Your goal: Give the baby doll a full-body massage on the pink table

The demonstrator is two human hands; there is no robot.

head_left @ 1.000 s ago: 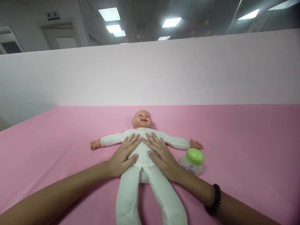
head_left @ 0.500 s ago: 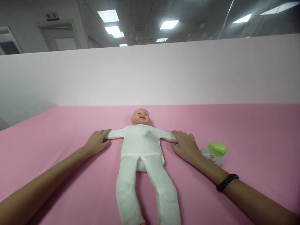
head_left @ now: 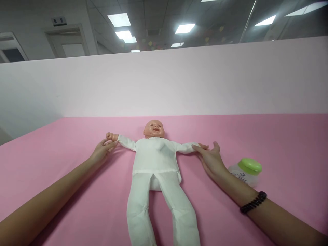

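A bald baby doll (head_left: 156, 157) in a white top and trousers lies face up, its arms spread to both sides. My left hand (head_left: 101, 150) is at the doll's wrist on the left side, with fingers curled beneath it and the doll's small fist showing above them. On the opposite side, my right hand (head_left: 211, 159) holds the doll's other arm by the sleeve end; the doll's hand lies between my thumb and fingers. Beside my right wrist, partly hidden by it, stands a clear jar with a green lid (head_left: 250, 166).
The doll lies on a pink padded surface (head_left: 84, 143). A white wall panel (head_left: 164, 82) rises along its far edge. A black coiled band (head_left: 253, 202) circles my right wrist. Beyond the panel are a door (head_left: 73, 46) and ceiling lights.
The doll's hands, covered by mine before, now show. Its arm ends have risen slightly and my grip has shifted to beneath the wrists. The green-lidded jar has shifted right.
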